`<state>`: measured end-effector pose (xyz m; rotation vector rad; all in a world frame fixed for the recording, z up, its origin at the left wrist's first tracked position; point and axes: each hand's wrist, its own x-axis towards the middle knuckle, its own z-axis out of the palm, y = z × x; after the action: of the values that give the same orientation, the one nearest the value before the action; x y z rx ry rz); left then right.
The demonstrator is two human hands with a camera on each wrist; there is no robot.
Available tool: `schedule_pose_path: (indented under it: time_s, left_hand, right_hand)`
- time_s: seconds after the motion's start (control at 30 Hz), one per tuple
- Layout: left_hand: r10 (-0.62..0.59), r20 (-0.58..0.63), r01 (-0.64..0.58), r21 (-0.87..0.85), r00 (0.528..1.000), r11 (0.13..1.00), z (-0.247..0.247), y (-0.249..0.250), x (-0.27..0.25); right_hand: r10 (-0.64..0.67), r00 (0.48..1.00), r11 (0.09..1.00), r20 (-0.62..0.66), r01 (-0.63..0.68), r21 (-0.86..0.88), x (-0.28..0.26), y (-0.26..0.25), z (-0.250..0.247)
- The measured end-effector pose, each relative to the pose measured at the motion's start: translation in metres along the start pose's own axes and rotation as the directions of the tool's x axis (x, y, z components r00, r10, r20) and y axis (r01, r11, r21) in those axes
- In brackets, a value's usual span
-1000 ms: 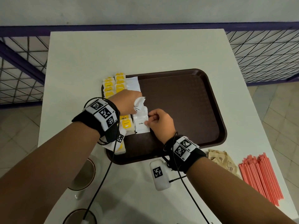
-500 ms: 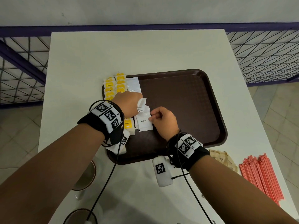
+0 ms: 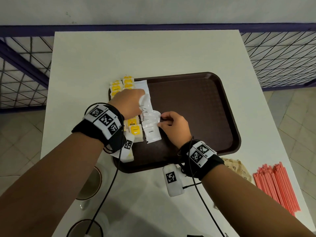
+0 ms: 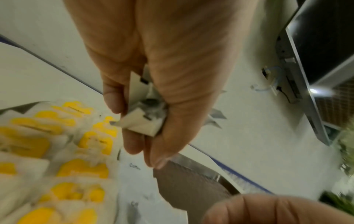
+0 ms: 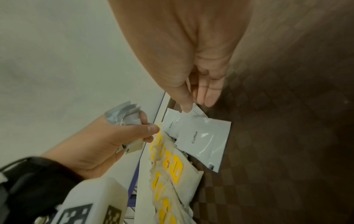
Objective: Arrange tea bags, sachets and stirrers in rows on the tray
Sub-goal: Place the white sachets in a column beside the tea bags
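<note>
Left hand [image 3: 127, 104] grips sachet bundle [image 3: 145, 102]; right hand [image 3: 173, 127] pinches coffee sachet [image 3: 151, 119] on tray [image 3: 196, 106]; stirrers [image 3: 277, 185] off-tray right.

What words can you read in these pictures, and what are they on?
"Coffee": on the white sachet lying on the tray, clear in the right wrist view too.
"TEA": on a yellow tea bag beside the left hand.
Small dark print on the other tea bags: too blurred to read.
Wristband tags: black and white square patterns with tiny marks, not readable.
</note>
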<state>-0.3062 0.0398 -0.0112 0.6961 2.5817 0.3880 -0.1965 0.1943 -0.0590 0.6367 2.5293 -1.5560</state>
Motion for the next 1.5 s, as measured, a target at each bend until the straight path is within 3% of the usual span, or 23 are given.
schedule_pose_path:
  time_s: [0.17, 0.57, 0.7, 0.8, 0.9, 1.03, 1.37, 1.5]
  left_hand:
    - [-0.07, -0.081, 0.058, -0.145, 0.994, 0.988, 0.001, -0.02, -0.008]
    - [-0.071, -0.096, 0.055, -0.163, 0.993, 0.985, 0.004, -0.02, -0.009]
    - [-0.081, -0.116, 0.055, -0.21, 0.99, 0.976, 0.006, -0.019, -0.009]
    - [-0.094, -0.126, 0.063, -0.231, 0.988, 0.971, 0.006, -0.02, -0.009]
    - [-0.099, -0.135, 0.066, -0.23, 0.986, 0.971, 0.007, -0.021, -0.008]
    - [-0.095, -0.148, 0.061, -0.216, 0.984, 0.974, 0.009, -0.024, -0.008]
    - [-0.105, -0.152, 0.074, -0.196, 0.983, 0.978, 0.009, -0.025, -0.008]
    - [-0.097, -0.158, 0.062, -0.212, 0.983, 0.975, 0.011, -0.025, -0.009]
  right_hand:
    - [-0.017, 0.999, 0.999, 0.043, 0.015, 0.052, -0.001, -0.002, 0.009]
    - [-0.046, 0.995, 0.996, 0.092, 0.038, 0.08, 0.001, -0.001, 0.015]
    - [-0.047, 0.999, 0.998, 0.021, 0.047, 0.034, 0.0, -0.001, 0.014]
    - [-0.127, 0.992, 0.991, 0.018, 0.128, -0.047, -0.003, 0.001, 0.013]
    - [-0.28, 0.944, 0.931, 0.173, 0.311, -0.19, -0.007, 0.004, 0.014]
    - [-0.315, 0.904, 0.883, 0.289, 0.391, -0.261, -0.011, 0.01, 0.018]
    - [-0.311, 0.927, 0.908, 0.212, 0.355, -0.222, -0.013, 0.009, 0.023]
    - [-0.352, 0.934, 0.919, 0.059, 0.357, -0.166, -0.007, 0.002, 0.021]
